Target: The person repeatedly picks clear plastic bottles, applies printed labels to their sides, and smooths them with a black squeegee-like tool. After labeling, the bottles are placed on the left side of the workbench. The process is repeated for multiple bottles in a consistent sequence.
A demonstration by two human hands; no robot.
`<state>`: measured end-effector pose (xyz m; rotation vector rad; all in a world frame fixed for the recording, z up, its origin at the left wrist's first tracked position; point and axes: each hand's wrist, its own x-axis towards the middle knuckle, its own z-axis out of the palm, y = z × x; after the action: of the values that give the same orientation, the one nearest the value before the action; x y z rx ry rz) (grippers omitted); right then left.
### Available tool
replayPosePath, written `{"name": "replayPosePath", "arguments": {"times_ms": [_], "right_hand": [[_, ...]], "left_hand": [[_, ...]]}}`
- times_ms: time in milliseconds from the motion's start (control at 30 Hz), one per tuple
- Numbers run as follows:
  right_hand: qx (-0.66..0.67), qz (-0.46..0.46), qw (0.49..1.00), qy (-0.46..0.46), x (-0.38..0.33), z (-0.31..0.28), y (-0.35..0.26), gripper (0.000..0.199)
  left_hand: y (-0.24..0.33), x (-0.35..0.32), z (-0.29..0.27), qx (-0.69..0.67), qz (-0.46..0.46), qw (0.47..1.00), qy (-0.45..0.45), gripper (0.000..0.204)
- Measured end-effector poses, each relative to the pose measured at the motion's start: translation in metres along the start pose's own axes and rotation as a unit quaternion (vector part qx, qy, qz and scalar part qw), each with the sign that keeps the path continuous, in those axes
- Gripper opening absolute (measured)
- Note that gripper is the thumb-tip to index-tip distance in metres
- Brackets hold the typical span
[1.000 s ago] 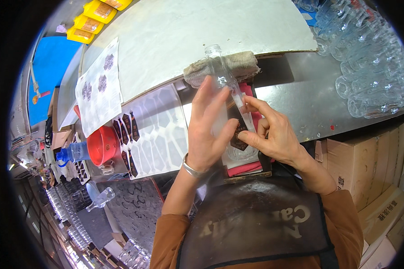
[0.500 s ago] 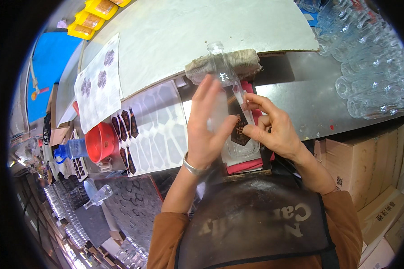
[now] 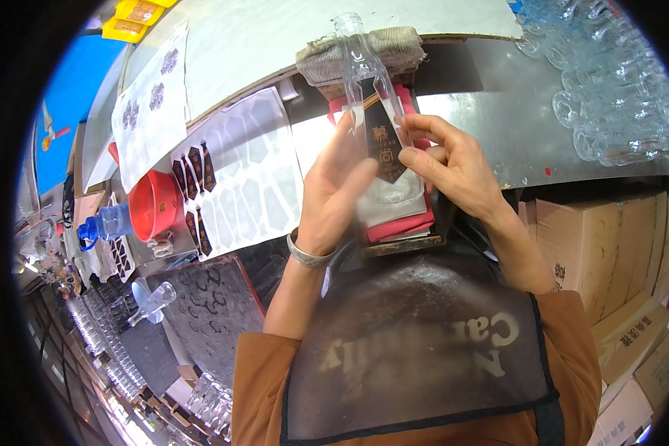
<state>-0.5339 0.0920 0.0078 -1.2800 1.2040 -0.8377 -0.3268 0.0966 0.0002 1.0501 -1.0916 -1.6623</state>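
A clear glass bottle (image 3: pixel 357 61) lies on its back before me, neck pointing away. Its neck rests on a rolled whitish cloth (image 3: pixel 401 49), its body over white and pink cloths (image 3: pixel 403 225). A black tie-shaped label (image 3: pixel 383 132) with gold characters and a gold stripe lies along the bottle's front. My left hand (image 3: pixel 331 192), somewhat blurred, is beside the bottle's left side with thumb and fingers apart. On the other side, my right hand (image 3: pixel 459 165) has curled fingers at the bottle's right edge, its thumb by the label's edge.
A backing sheet (image 3: pixel 254 175) with several black labels (image 3: pixel 209 169) lies left, beside a red bowl (image 3: pixel 156 202) and a blue-capped jug (image 3: pixel 111 223). Many clear bottles (image 3: pixel 609 97) are massed at the far right, above cardboard boxes (image 3: pixel 595 245). A pale board (image 3: pixel 253 52) spans the back.
My left thumb has come away from the label, and the left hand is lower along the bottle's side. My right hand stays at the right edge. The whole view has shifted.
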Motion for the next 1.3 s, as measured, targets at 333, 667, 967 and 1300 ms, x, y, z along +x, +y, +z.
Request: {"name": "replayPosePath", "arguments": {"times_ms": [333, 667, 967, 1300], "right_hand": [[0.03, -0.007, 0.999, 0.017, -0.001, 0.002, 0.003, 0.049], [0.025, -0.006, 1.0, 0.018, -0.002, 0.004, 0.0, 0.048], [0.165, -0.017, 0.986, 0.026, 0.005, -0.015, 0.021, 0.041], [0.065, -0.154, 0.984, 0.058, 0.034, -0.029, -0.019, 0.023]], "left_hand": [[0.001, -0.001, 0.005, 0.004, -0.001, 1.0, 0.013, 0.07], [0.002, -0.001, 0.004, -0.004, -0.016, 1.0, 0.016, 0.07], [-0.001, 0.0, 0.005, 0.003, 0.02, 1.0, 0.019, 0.07], [0.002, 0.0, 0.007, 0.034, 0.034, 0.998, 0.027, 0.071]]}}
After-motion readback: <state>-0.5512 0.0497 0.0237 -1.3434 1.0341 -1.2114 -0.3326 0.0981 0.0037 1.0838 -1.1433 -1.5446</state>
